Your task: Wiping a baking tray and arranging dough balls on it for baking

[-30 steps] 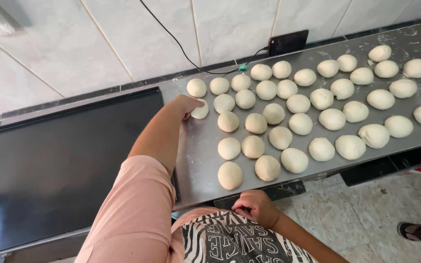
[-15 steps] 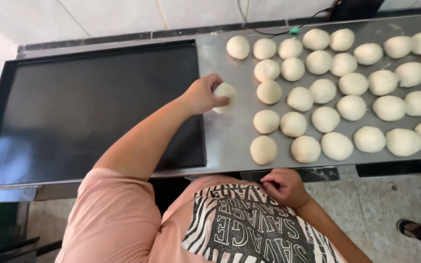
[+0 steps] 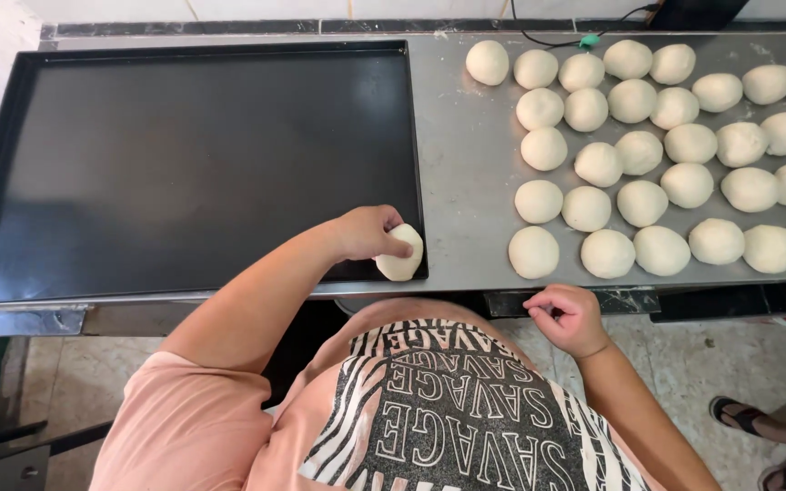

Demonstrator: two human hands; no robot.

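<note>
We've got one dough ball (image 3: 399,252) in the left hand (image 3: 367,231), fingers curled over its top and left side, and it sits at the near right corner of the black tray (image 3: 184,164), seemingly touching the tray floor right against the rim. It looks soft and light: pale, floury, slightly flattened under the grip, so we'd judge it dents easily and may stick if squeezed. Best hold is a loose cupped grip from above around the sides, not a pinch. Rest of the tray shows nothing else on it. Right of the tray, on the steel surface (image 3: 466,182), the other dough balls (image 3: 648,155) sit in rough rows, close together but mostly not touching, well apart from the tray rim. Our right hand (image 3: 568,317) is loosely closed on nothing, resting at the near edge of the surface, right of the tray. A sandalled foot (image 3: 757,423) of another person is on the floor far right.
</note>
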